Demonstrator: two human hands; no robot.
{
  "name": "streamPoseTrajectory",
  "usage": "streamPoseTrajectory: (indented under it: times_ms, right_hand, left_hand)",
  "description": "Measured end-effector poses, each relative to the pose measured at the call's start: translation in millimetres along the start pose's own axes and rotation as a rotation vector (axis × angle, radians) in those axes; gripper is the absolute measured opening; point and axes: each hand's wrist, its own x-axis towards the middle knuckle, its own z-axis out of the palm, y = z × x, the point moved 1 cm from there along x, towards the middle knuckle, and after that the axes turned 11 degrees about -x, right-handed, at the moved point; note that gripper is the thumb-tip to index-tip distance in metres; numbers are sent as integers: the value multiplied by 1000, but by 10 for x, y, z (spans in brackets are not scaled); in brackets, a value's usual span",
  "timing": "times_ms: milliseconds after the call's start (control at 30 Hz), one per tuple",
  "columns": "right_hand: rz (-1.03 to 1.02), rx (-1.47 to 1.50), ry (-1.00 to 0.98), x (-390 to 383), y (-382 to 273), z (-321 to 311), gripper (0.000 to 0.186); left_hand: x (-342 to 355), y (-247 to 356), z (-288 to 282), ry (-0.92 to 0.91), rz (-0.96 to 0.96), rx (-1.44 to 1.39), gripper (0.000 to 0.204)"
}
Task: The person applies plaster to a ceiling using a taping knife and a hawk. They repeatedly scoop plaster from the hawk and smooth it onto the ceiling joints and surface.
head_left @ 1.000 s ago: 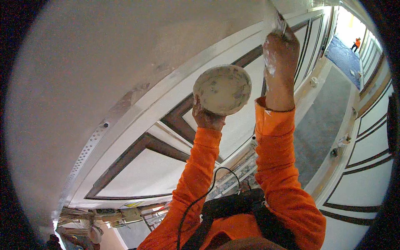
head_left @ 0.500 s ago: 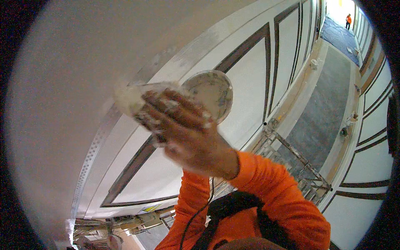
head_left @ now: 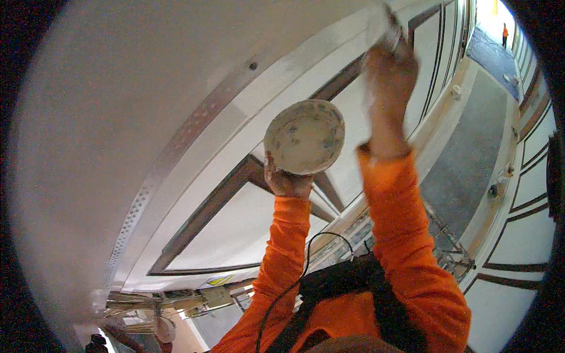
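Beige paste [head_left: 304, 139] coats the round bowl [head_left: 338, 140], up in front of the panelled wall [head_left: 215, 235], and that bowl looks stiff, fairly light and likely slick where smeared, so cup it from below! Under its lower left edge comes the left hand [head_left: 287, 180], half open and gripping the underside; above and right of the bowl, a blurred right hand [head_left: 391, 76] is closed round a thin scraper-like tool [head_left: 393, 26], exact finger placement impossible to tell.

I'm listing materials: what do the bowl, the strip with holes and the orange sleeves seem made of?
Bowl: perhaps plastic, unsure; dull paste coats it. Strip: thin metal or plastic, pale, with rows of holes. Sleeves: matte cloth, softly wrinkled.
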Motion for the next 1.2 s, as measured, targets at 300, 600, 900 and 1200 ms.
streamPoseTrajectory:
  times_ms: [300,600,900,1200]
  right_hand:
    - [-516,397,-129,-1342,-1113,-255,57]
    - [-1015,253,241,-1091,-677,451,53]
    - [-924,160,134,-782,-311,386,41]
    - [-874,101,241,-491,183,409,42]
  left_hand:
    - [-288,404,-190,-62,21,-32,59]
    - [-264,619,-252,-111,-24,-72,53]
    - [-200,401,-156,-26,-34,19,56]
    - [-146,304,-85,-14,-16,-24,57]
